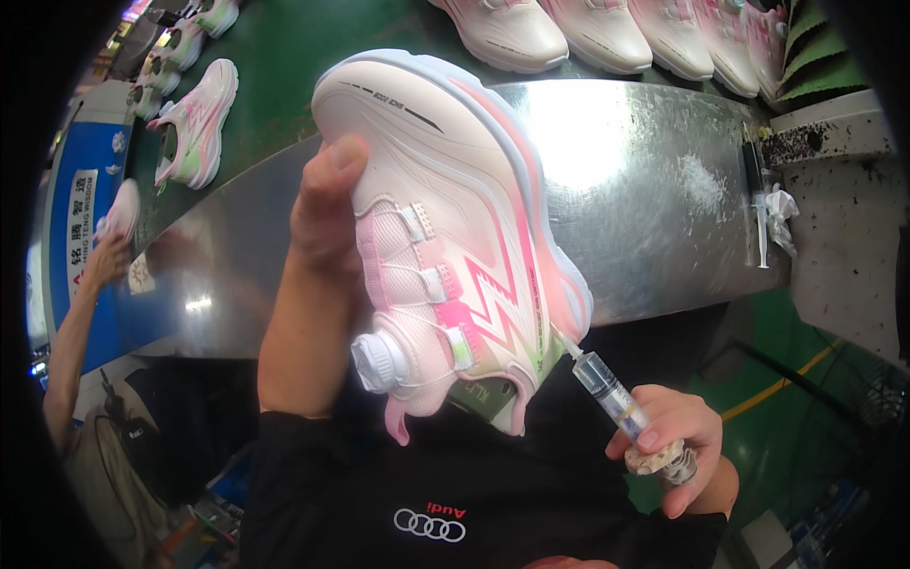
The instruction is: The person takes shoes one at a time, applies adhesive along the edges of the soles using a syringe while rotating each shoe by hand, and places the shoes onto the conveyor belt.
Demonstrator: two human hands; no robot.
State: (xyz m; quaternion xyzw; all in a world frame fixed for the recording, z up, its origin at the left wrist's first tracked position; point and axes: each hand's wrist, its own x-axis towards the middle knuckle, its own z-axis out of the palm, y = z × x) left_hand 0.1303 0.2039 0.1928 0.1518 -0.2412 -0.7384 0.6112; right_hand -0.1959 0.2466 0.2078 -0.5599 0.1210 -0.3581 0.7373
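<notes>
counts: 1 pink-white sneaker [455,237] in hand, 1 syringe [607,384] in hand, 1 spare syringe [755,204] lying on the metal table [645,190] at far right, next to a crumpled white scrap [783,216]. 4 more sneakers in a row [616,33] on the green belt [284,57] beyond the table, approx 4 others at upper left [196,123], some partly cut off by the rim.

left hand [322,228]: raised, clamped on the sneaker's inner side, thumb up near the toe, fingers hidden behind the shoe. sneaker is held in the air above the table edge, toe up, heel down, sole turned to the right, dial lace knob [379,360] facing cam.

right hand [673,436]: low right, fist closed round the syringe barrel and plunger end, needle angled up-left, tip touching the sole edge near the heel. hands well apart, each gripping its own item.

surroundings: co-worker's hand [109,256] at far left holds another sneaker [123,209] by a blue panel [81,228]. white powdery smear [701,180] on table. shoe blocks view of the table centre.
</notes>
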